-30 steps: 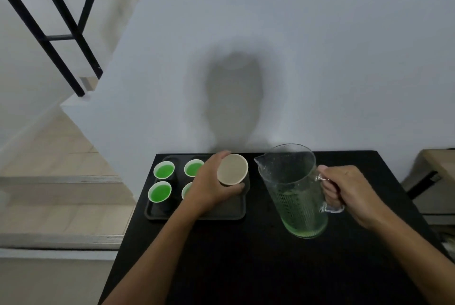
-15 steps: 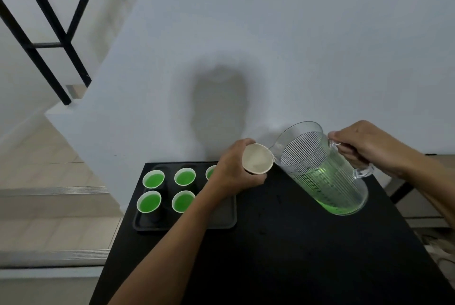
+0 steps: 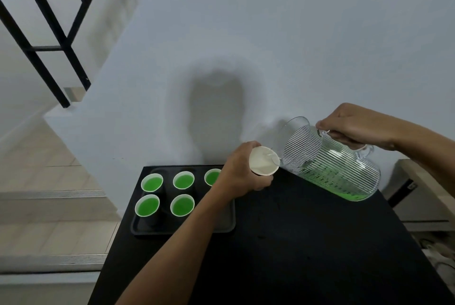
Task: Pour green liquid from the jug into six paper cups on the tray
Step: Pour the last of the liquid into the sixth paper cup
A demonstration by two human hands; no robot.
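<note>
The left hand (image 3: 240, 171) curls its fingers round a white paper cup (image 3: 262, 161), held up off the black worktop (image 3: 283, 243) near its far edge, just beyond the right far corner of the black rectangular tray (image 3: 221, 227). The cup's mouth faces up and shows plain white inside. The right hand (image 3: 354, 127) grips the handle of a clear ribbed plastic jug (image 3: 327, 164), tipped leftwards with its spout at the cup's rim. Green liquid (image 3: 344, 186) pools in the jug's low side. Five filled paper cups (image 3: 183, 180) stand on the tray at the worktop's far left corner, left of both hands
</note>
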